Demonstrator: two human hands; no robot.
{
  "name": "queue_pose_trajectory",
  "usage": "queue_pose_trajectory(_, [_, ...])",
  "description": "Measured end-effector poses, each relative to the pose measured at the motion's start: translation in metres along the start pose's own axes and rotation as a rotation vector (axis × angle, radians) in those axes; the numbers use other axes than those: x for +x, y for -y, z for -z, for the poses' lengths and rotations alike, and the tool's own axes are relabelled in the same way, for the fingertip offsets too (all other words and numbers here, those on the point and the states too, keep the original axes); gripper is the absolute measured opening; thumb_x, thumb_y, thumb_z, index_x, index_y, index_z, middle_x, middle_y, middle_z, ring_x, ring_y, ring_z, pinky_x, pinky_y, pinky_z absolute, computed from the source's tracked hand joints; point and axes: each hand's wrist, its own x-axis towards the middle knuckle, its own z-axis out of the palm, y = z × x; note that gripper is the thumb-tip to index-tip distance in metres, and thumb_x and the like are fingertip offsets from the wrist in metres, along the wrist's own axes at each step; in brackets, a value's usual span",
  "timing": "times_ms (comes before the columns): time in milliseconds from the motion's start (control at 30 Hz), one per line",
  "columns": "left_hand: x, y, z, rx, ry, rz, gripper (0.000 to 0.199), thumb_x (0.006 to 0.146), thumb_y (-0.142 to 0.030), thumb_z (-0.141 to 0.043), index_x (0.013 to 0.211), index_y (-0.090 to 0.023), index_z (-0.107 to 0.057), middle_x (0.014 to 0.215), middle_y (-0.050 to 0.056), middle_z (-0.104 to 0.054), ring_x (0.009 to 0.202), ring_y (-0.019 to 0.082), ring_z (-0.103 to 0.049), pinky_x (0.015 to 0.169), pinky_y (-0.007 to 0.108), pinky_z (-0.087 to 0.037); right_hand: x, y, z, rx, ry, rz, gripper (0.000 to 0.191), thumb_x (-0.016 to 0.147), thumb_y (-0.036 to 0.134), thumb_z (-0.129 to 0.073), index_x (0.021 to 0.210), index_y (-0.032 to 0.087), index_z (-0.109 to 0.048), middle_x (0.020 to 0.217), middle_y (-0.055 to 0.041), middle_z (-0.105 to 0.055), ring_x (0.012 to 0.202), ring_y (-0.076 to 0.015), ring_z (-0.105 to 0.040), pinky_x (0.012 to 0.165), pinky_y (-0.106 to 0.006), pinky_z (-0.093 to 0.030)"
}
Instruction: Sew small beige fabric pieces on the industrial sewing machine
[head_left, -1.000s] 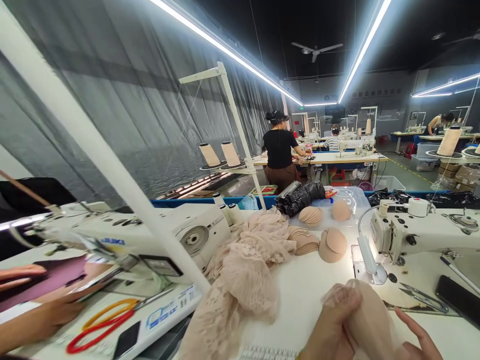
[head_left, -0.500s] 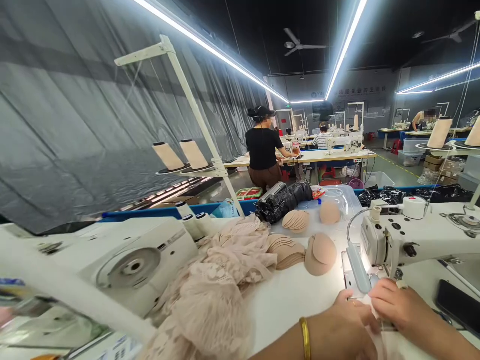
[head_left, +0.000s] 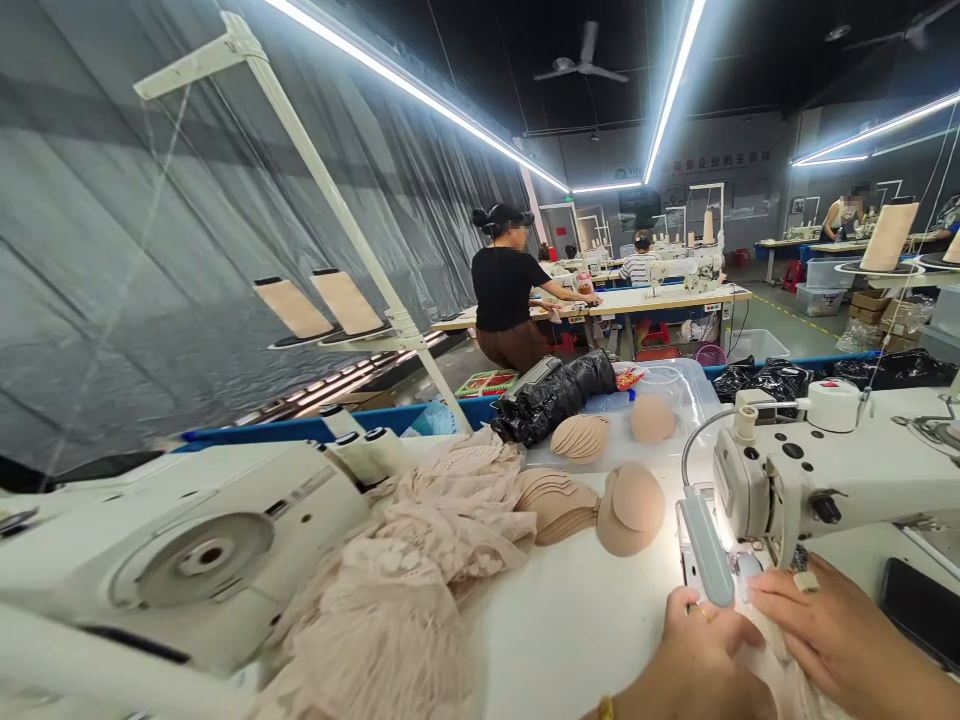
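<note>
At the white sewing machine (head_left: 810,450) on the right, pale beige fabric (head_left: 799,692) lies below the needle area. My left hand (head_left: 701,655) has its fingers curled in on the fabric, just in front of the grey lamp (head_left: 709,550). Beside it, my right hand (head_left: 847,630) holds the fabric close to the presser foot, fingers bent together. The hands partly cover the cloth, and its edge is hard to make out. To their left are stacked beige bra cups (head_left: 556,505) and a larger pair of cups (head_left: 630,510).
A heap of beige lace fabric (head_left: 420,560) spreads beside a second sewing machine (head_left: 180,560) on the left. Behind the cups are a plastic bin lid (head_left: 682,385) and a black plastic bundle (head_left: 555,400). A phone (head_left: 919,610) lies at right. Another person (head_left: 510,290) stands farther back.
The view has turned slightly, so the left machine and thread stand sit farther left. Both hands stay at the machine, with the left one a little lower and more fabric showing between them.
</note>
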Motion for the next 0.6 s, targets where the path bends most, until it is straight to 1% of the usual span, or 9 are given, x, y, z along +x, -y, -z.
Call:
queue_pose_trajectory(67, [0.003, -0.011, 0.005, 0.032, 0.016, 0.079, 0.043, 0.061, -0.042, -0.091, 0.097, -0.027, -0.075, 0.110, 0.009, -0.077, 0.107, 0.039, -0.065, 0.117, 0.065, -0.033, 0.001, 0.001, 0.000, -0.055, 0.039, 0.014, 0.036, 0.097, 0.012, -0.053, 0.118, 0.031, -0.075, 0.110, -0.0042, -0.080, 0.090, -0.0270, -0.069, 0.077, -0.038, -0.056])
queue_pose_trajectory(133, [0.007, -0.023, 0.010, 0.110, 0.053, 0.205, 0.057, 0.057, -0.043, -0.092, 0.110, -0.029, -0.076, 0.109, 0.008, -0.077, 0.107, 0.038, -0.064, 0.115, 0.064, -0.039, 0.003, 0.004, 0.002, -0.099, 0.060, -0.016, 0.038, 0.097, 0.009, -0.048, 0.117, 0.028, -0.075, 0.113, -0.0056, -0.079, 0.088, -0.0262, -0.068, 0.076, -0.037, -0.057])
queue_pose_trajectory(200, [0.011, -0.034, 0.014, 0.193, 0.111, 0.303, 0.068, 0.058, -0.044, -0.093, 0.122, -0.030, -0.074, 0.112, 0.008, -0.077, 0.112, 0.039, -0.063, 0.112, 0.061, -0.044, 0.004, 0.007, 0.002, -0.134, 0.067, -0.053, 0.043, 0.098, 0.006, -0.043, 0.119, 0.027, -0.074, 0.116, -0.0067, -0.078, 0.092, -0.0263, -0.069, 0.077, -0.038, -0.058])
queue_pose_trajectory(233, [0.012, -0.038, 0.016, 0.224, 0.135, 0.323, 0.069, 0.060, -0.046, -0.092, 0.125, -0.031, -0.074, 0.112, 0.008, -0.077, 0.116, 0.040, -0.062, 0.110, 0.060, -0.047, 0.004, 0.008, 0.002, -0.146, 0.066, -0.058, 0.045, 0.097, 0.004, -0.041, 0.119, 0.027, -0.074, 0.117, -0.0070, -0.078, 0.093, -0.0266, -0.069, 0.078, -0.038, -0.058])
queue_pose_trajectory(333, [0.014, -0.045, 0.018, 0.296, 0.151, 0.293, 0.066, 0.068, -0.053, -0.087, 0.128, -0.030, -0.072, 0.111, 0.008, -0.076, 0.120, 0.041, -0.059, 0.101, 0.057, -0.053, 0.005, 0.006, 0.001, -0.164, 0.059, -0.034, 0.043, 0.093, 0.004, -0.044, 0.114, 0.026, -0.074, 0.115, -0.0085, -0.078, 0.092, -0.0275, -0.071, 0.076, -0.039, -0.060])
queue_pose_trajectory(433, [0.011, -0.045, 0.016, 0.390, 0.139, 0.255, 0.063, 0.071, -0.058, -0.084, 0.124, -0.028, -0.073, 0.114, 0.010, -0.072, 0.115, 0.040, -0.060, 0.088, 0.051, -0.057, 0.006, 0.002, 0.003, -0.162, 0.069, 0.007, 0.040, 0.092, 0.005, -0.048, 0.115, 0.025, -0.075, 0.112, -0.0090, -0.078, 0.090, -0.0267, -0.073, 0.075, -0.037, -0.062])
queue_pose_trajectory(533, [0.007, -0.041, 0.013, 0.441, 0.125, 0.215, 0.059, 0.076, -0.062, -0.080, 0.123, -0.027, -0.073, 0.118, 0.013, -0.069, 0.106, 0.036, -0.062, 0.076, 0.046, -0.058, 0.005, 0.001, 0.008, -0.173, 0.021, 0.040, 0.043, 0.096, 0.008, -0.045, 0.119, 0.026, -0.076, 0.110, -0.0088, -0.079, 0.087, -0.0241, -0.075, 0.073, -0.034, -0.063])
queue_pose_trajectory(600, [0.005, -0.037, 0.010, 0.427, 0.104, 0.200, 0.058, 0.079, -0.064, -0.078, 0.123, -0.025, -0.073, 0.120, 0.014, -0.067, 0.104, 0.035, -0.063, 0.071, 0.044, -0.057, 0.003, 0.003, 0.011, -0.149, -0.023, 0.034, 0.040, 0.097, 0.012, -0.047, 0.118, 0.030, -0.077, 0.107, -0.0065, -0.080, 0.086, -0.0230, -0.075, 0.072, -0.032, -0.063])
